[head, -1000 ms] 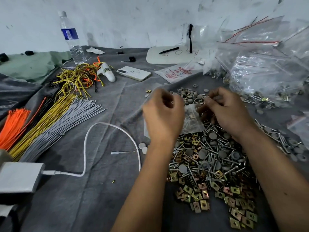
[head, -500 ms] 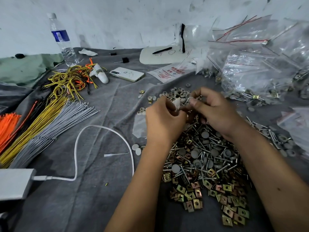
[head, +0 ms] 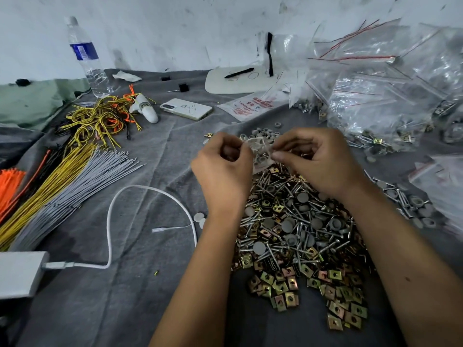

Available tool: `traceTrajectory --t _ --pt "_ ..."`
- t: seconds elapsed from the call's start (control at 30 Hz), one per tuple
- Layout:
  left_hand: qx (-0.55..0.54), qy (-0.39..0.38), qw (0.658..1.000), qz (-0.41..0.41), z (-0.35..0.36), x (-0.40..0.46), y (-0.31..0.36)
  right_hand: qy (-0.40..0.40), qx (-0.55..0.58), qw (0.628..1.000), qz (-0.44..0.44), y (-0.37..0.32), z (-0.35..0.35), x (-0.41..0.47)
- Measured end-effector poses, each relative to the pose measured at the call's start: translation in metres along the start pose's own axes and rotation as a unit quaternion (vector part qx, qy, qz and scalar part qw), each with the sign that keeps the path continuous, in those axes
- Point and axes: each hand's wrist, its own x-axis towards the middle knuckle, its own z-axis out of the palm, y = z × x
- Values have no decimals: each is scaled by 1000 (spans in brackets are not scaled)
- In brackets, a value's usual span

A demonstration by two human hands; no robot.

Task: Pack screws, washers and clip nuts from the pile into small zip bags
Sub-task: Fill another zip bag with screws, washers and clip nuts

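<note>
Both grips clamped on small clear plastic zip bag (head: 260,156): left hand (head: 223,169), right hand (head: 318,161), above mixed pile of screws, grey washers, brass clip nuts (head: 295,229). Step, likely: sealing filled bag. Next: press strip closed, set bag aside.

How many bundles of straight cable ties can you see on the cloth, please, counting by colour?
3: orange ties at the far left edge, yellow ties beside them, grey ties nearest the white cable. Dark ones may lie hidden between orange and yellow.
</note>
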Motion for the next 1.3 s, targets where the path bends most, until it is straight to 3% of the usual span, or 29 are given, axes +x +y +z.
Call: traceTrajectory --t 0.07,0.13,0.2,0.23,0.33,0.37,0.4,0.53,0.67,0.83,0.93,1.0,1.03,1.07,1.13,1.17,1.23,1.3 --pt "-42 1 998 -36 -1 3 -1 -52 -48 997 12 -5 -17 1" --pt "-128 -9 987 -98 -3 8 0 -172 -142 974 50 -10 -34 3" --pt "-283 -22 941 -187 -11 16 -3 -278 -206 932 106 -12 -43 4" --pt "-397 -40 887 -233 -18 21 -5 -308 -227 915 126 -12 -45 5" --pt "-693 -97 630 -337 -43 37 -14 -321 -256 901 139 -12 -42 6" --pt "-723 -92 588 -352 -51 42 -19 -318 -254 904 133 -11 -42 6" --pt "-723 -76 582 -365 -57 47 -23 -317 -254 905 127 -11 -41 6" --pt "-674 -43 629 -385 -70 56 -33 -316 -249 909 112 -10 -41 5" --pt "-610 -37 679 -407 -72 59 -36 -245 -171 951 83 -11 -40 2" --pt "-600 -16 674 -431 -73 62 -43 -122 -72 990 20 -14 -29 3" --pt "-598 -13 678 -428 -74 61 -43 -106 -31 994 16 -14 -22 5" --pt "-591 -14 698 -405 -73 59 -37 -111 -15 993 18 -13 -18 4" --pt "-575 -4 725 -379 -73 59 -33 -111 -10 994 20 -13 -16 4" --pt "-533 24 776 -337 -72 59 -29 -105 -6 994 21 -12 -14 4" --pt "-347 107 911 -195 -69 60 -22 -82 6 996 21 -12 -9 2" --pt "-238 117 958 -110 -65 59 -18 -64 15 998 18 -11 -6 2" --pt "-74 32 997 8 -49 51 -13 -36 51 998 7 -11 0 1" --pt "17 -94 994 52 -29 35 -10 -35 104 994 -5 -11 7 0"
